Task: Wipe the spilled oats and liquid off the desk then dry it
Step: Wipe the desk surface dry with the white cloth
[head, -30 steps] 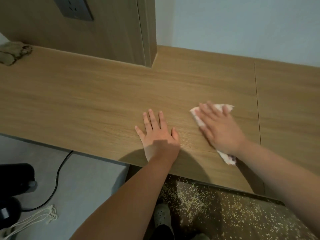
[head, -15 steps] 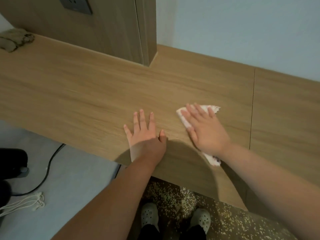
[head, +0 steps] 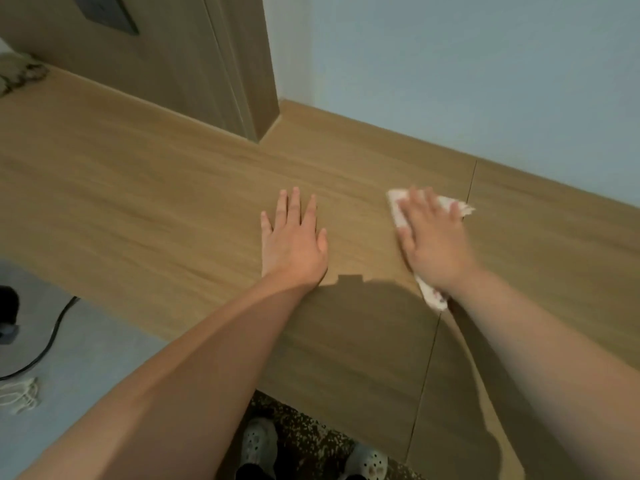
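The wooden desk (head: 156,209) fills the middle of the head view. My right hand (head: 433,240) lies flat with straight fingers on a white cloth (head: 431,296), pressing it against the desk just left of a seam in the top. The cloth's corners stick out past my fingertips and under my wrist. My left hand (head: 294,240) rests flat on the bare wood to the left, fingers straight, holding nothing. No oats or liquid show on the desk surface around my hands.
Spilled oats (head: 308,431) cover the dark floor under the desk's front edge, around my shoes (head: 258,445). A crumpled rag (head: 17,74) lies at the far left of the desk. A wooden panel (head: 194,64) with a socket stands behind. A black cable (head: 52,334) runs across the grey floor.
My right hand has slid the cloth across the desk, away from my left hand. The left hand stays flat on the wood. My head has tilted down, showing more of the shoes.
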The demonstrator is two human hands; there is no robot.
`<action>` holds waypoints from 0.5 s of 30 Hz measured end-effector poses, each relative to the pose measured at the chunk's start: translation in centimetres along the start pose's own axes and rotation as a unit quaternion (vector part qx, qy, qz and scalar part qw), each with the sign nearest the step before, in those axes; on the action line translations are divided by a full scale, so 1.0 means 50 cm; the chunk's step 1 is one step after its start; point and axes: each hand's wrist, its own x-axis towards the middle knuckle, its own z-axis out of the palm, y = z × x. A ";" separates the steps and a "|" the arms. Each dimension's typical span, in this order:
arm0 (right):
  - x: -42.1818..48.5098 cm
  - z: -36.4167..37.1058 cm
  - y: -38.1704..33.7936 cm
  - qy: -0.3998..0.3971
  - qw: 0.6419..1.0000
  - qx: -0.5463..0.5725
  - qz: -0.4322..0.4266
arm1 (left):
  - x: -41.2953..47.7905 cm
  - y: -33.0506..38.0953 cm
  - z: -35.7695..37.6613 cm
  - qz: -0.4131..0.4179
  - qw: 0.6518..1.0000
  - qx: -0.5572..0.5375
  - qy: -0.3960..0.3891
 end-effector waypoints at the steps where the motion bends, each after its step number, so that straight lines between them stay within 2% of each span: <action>1: 0.022 -0.006 0.026 0.018 0.997 0.022 0.073 | 0.015 0.017 0.003 0.003 1.000 -0.001 0.002; 3: 0.038 -0.014 0.022 0.028 0.987 0.045 0.149 | 0.040 0.040 0.011 -0.001 1.000 0.000 0.006; 4: 0.030 -0.007 0.003 0.020 0.989 0.034 0.141 | 0.047 0.044 0.016 -0.011 1.000 -0.001 0.007; 7: -0.028 0.009 -0.032 -0.019 1.000 0.007 -0.009 | 0.056 0.044 0.027 -0.030 0.999 -0.004 0.020; 8: -0.040 0.007 -0.016 -0.028 0.999 0.001 -0.033 | 0.055 0.044 0.028 -0.031 0.999 -0.004 0.021; 9: -0.038 0.002 0.011 -0.031 0.999 -0.002 -0.023 | 0.053 0.045 0.027 -0.032 0.999 -0.002 0.022; 12: 0.021 -0.011 0.083 -0.023 0.996 0.002 0.089 | 0.056 0.047 0.025 -0.037 0.999 0.007 0.016; 15: 0.107 -0.010 0.062 -0.013 0.996 -0.014 0.092 | 0.055 0.048 0.028 -0.038 0.999 0.016 0.011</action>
